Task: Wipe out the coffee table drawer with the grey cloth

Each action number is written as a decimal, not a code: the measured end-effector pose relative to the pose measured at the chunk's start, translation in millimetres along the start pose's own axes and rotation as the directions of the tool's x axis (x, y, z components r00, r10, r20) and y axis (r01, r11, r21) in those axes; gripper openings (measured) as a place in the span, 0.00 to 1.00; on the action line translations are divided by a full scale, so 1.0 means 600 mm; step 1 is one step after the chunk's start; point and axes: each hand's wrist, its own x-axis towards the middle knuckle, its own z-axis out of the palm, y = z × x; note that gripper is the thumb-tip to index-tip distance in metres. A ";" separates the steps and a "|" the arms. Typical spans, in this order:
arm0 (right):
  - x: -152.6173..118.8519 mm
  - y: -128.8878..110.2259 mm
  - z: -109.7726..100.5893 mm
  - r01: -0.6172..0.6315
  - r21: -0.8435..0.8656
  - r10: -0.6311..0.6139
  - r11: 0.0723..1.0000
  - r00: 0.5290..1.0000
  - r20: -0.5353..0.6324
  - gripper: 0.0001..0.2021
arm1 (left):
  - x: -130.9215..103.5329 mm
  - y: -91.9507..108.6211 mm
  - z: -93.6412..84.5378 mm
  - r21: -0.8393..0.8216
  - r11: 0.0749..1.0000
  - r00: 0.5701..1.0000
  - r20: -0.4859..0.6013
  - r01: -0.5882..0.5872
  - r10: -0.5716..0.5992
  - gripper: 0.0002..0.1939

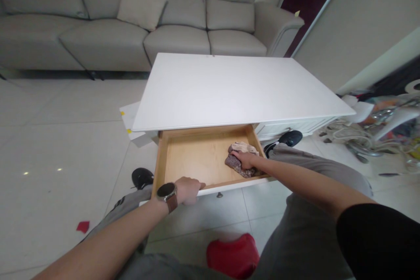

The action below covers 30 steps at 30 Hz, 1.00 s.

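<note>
Your left hand is clamped over the front edge of the open pale wooden drawer, holding it out; your right hand presses closed on the crumpled brown-and-beige cloth in its right corner, under the white table

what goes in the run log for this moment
left hand grip on drawer front | right hand grip on cloth in open drawer

Your left hand, watch on its wrist, curls its fingers over an edge ahead, while your right arm stretches forward, its right hand pressing palm-down, fingers closed.
</note>
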 end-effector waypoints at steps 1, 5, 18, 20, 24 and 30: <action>0.005 0.001 -0.009 -0.012 0.003 0.012 1.000 1.000 0.002 0.52 | -0.001 0.001 -0.002 0.003 1.000 1.000 0.007 0.001 -0.001 0.29; 0.028 0.006 -0.041 -0.129 0.017 0.129 0.992 0.991 -0.025 0.51 | -0.002 0.000 -0.004 -0.008 1.000 1.000 0.009 -0.004 0.004 0.29; 0.106 -0.033 -0.091 -0.313 -0.075 0.303 0.947 0.946 -0.116 0.40 | -0.005 0.005 -0.004 -0.032 0.999 0.999 -0.040 0.000 -0.001 0.24; 0.114 -0.038 -0.096 -0.327 -0.081 0.316 0.942 0.941 -0.119 0.40 | -0.006 0.004 -0.003 -0.035 0.999 0.998 -0.058 -0.005 0.003 0.23; 0.124 -0.046 -0.094 -0.335 -0.078 0.323 0.939 0.937 -0.135 0.39 | -0.005 0.004 -0.001 -0.049 0.999 0.998 -0.066 0.000 -0.003 0.23; 0.137 -0.077 -0.090 -0.322 -0.074 0.309 0.944 0.939 -0.149 0.39 | -0.005 0.003 0.001 -0.073 0.997 0.997 -0.070 0.010 -0.015 0.23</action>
